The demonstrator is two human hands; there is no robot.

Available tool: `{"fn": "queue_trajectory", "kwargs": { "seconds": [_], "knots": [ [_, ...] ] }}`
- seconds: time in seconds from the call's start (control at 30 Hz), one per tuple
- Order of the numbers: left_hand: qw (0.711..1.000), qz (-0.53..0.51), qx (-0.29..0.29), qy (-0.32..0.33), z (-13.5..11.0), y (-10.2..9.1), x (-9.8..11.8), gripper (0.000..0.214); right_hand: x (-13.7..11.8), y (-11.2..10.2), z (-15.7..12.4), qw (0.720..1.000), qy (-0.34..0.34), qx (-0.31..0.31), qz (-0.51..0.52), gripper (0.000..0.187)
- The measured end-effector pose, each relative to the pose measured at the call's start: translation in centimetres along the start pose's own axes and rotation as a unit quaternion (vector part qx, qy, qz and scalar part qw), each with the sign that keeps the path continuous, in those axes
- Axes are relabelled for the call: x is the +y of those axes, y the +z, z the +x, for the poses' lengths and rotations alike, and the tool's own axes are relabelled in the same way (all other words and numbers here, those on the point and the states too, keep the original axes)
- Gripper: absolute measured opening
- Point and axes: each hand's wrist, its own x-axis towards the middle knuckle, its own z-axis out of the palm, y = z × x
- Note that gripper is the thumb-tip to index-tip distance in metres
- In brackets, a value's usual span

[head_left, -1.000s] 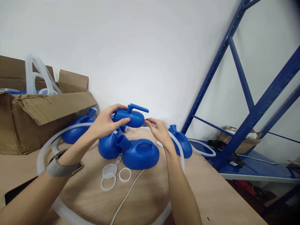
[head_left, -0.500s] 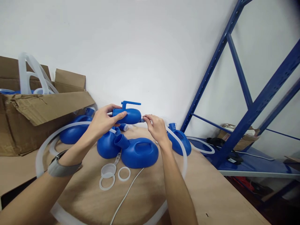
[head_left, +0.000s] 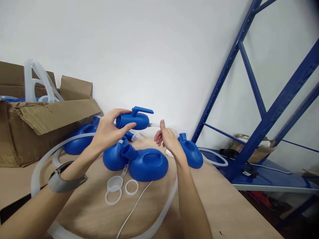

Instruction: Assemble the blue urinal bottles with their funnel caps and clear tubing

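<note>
My left hand point(head_left: 109, 127) grips a blue plastic urinal cup point(head_left: 139, 121) with a bar-shaped handle on top, its wide mouth towards the left. At the cup's right end is a small clear connector with a translucent tube point(head_left: 155, 125) on it. My right hand point(head_left: 166, 135) is just beyond, thumb raised and fingers loosely apart, hiding the tube's further run. Below the hands, a blue urinal bottle point(head_left: 149, 165) with a side handle lies in front of another blue bottle point(head_left: 113, 156).
A clear cap point(head_left: 115, 182) and a white ring point(head_left: 131, 187) lie on the wooden table point(head_left: 236, 205). The long hose point(head_left: 164, 212) loops around them. A cardboard box point(head_left: 54, 116) stands left, a blue bottle point(head_left: 193, 154) right, beside a blue metal rack point(head_left: 259, 89).
My right hand has come off the connector and its fingers have opened. The cup has turned slightly, showing more of its mouth. The hose loop on the right has dropped lower.
</note>
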Motion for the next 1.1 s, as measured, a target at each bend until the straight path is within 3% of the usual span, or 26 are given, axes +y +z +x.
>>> {"fn": "queue_trajectory", "kwargs": {
  "seconds": [0.1, 0.27, 0.4, 0.47, 0.77, 0.97, 1.1],
  "knots": [
    [0.999, -0.013, -0.008, 0.036, -0.2, 0.2, 0.0, 0.045, 0.6, 1.1, 0.8, 0.984, 0.064, -0.09, 0.141, 0.079],
    [0.998, -0.005, -0.025, 0.065, -0.1, 0.2, 0.0, 0.043, 0.6, 2.5, 1.6, 0.928, 0.082, -0.091, 0.352, 0.046],
    [0.998, 0.008, -0.025, 0.06, -0.1, 0.1, 0.0, 0.043, 0.3, 2.5, 1.5, 0.86, 0.144, -0.154, 0.465, 0.039],
    [0.999, 0.012, -0.023, 0.028, -0.1, 0.0, 0.0, 0.045, 0.3, 2.4, 1.5, 0.842, 0.151, -0.168, 0.489, 0.038],
    [0.983, -0.109, -0.029, -0.142, 0.2, -0.3, -0.1, 0.062, 0.7, 2.7, 1.7, 0.865, 0.11, -0.135, 0.471, 0.036],
    [0.972, -0.156, -0.002, -0.174, 0.1, -0.3, 0.3, 0.06, 2.5, 2.3, 2.4, 0.896, 0.048, -0.049, 0.439, 0.039],
    [0.976, -0.155, -0.019, -0.155, -0.1, 0.0, 0.1, 0.06, 2.4, 1.9, 2.0, 0.893, 0.037, -0.055, 0.446, 0.037]
  ]
}}
